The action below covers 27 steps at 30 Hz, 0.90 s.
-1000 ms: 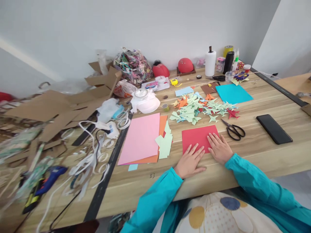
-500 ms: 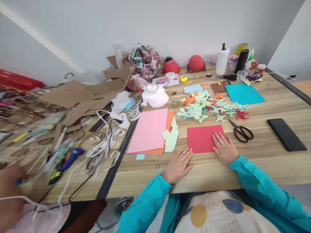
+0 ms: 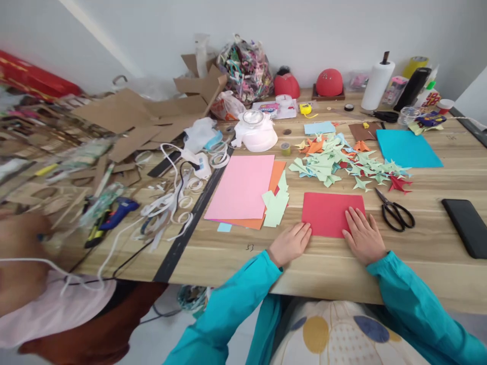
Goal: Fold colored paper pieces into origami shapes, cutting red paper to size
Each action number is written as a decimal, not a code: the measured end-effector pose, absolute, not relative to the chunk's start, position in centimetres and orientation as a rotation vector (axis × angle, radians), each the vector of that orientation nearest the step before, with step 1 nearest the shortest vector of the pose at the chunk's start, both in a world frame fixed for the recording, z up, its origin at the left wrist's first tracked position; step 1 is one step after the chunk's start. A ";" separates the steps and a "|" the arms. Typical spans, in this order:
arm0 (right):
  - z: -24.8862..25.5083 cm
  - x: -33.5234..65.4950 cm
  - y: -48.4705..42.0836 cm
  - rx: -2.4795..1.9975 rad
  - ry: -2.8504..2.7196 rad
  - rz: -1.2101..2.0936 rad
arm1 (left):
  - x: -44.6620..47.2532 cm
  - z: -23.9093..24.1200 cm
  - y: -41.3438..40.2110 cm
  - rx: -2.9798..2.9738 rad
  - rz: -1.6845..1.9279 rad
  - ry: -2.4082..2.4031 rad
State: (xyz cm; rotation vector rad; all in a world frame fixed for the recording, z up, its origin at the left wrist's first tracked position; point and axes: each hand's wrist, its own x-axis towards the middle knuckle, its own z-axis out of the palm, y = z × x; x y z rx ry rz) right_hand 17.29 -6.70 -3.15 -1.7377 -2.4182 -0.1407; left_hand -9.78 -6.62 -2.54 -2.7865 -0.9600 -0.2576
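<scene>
A red sheet of paper [image 3: 327,215] lies flat on the wooden table in front of me. My right hand [image 3: 363,234] rests open on its right part, fingers stretched out over the surface. At the paper's lower left corner is my left hand [image 3: 291,243], its fingers extended close together and their tips touching the edge; the thumb is mostly hidden. Black-handled scissors [image 3: 395,213] lie just right of the red paper. Beyond it is a pile of folded paper stars [image 3: 331,162], mostly pale green, some orange and red.
Pink paper [image 3: 243,185] and pale green pieces [image 3: 276,205] lie to the left, a blue sheet [image 3: 409,148] at the back right. A phone [image 3: 466,225] is at the right. Cables, a blue glue gun [image 3: 119,212] and cardboard [image 3: 114,114] crowd the left, by another person's arm [image 3: 23,253].
The view has shifted, so the table's things appear further right. My left hand's fingers have drawn closer together at the paper's corner; my right hand stays on the sheet.
</scene>
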 end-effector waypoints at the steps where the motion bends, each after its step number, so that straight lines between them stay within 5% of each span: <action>1: -2.9 17.2 -6.8 -1.736 -2.423 -0.152 | -9.7 -2.5 -6.5 -2.799 -0.276 -0.939; 16: -1.1 13.4 -4.3 -1.164 -2.694 -0.212 | -8.3 -1.9 -3.7 -2.772 -0.645 -0.974; 27: -0.2 13.0 -4.1 -1.254 -2.629 0.088 | -8.5 -1.7 -3.8 -2.754 -0.782 -1.168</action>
